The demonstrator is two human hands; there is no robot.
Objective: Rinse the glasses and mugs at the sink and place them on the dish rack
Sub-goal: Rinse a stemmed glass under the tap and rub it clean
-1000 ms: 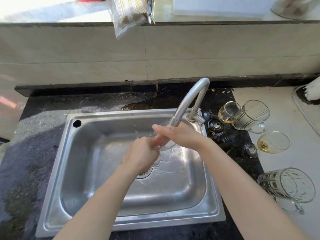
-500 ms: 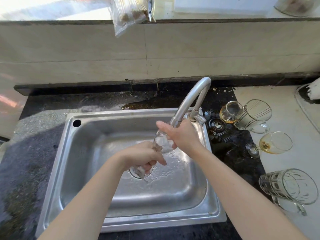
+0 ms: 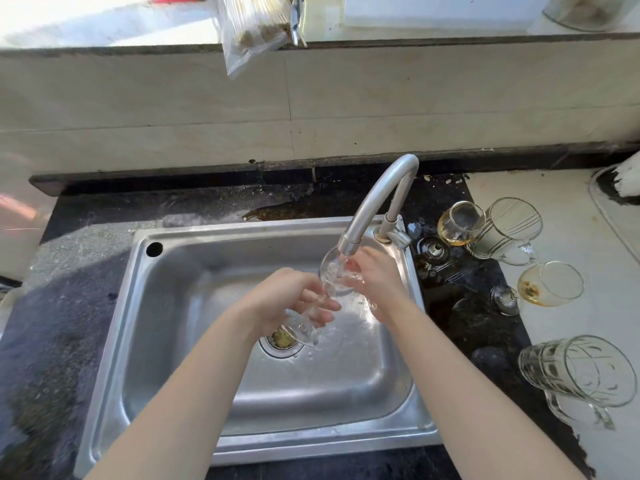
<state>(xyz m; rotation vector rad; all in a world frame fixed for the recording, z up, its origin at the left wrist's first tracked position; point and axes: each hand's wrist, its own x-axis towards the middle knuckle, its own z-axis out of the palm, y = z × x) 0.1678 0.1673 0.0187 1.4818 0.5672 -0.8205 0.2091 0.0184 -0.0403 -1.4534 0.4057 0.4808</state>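
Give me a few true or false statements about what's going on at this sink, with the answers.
1. The left hand grips a glass under the faucet while the right hand cups its bowl. True.
2. The sink is filled to the brim. False: it is nearly empty, drain showing.
3. The near mug stands upright. False: it lies on its side.
4. A wine glass on the counter holds amber residue. True.

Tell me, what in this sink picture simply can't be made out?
Head view only:
- Dish rack: nowhere in frame.
- Wine glass stem: covered by the left hand.
- Right hand fingertips: blurred behind the glass bowl and running water, so its grip is unclear.
- Glass vessel, top right: cut off by the upper edge.
- White object: cut off by the right edge.
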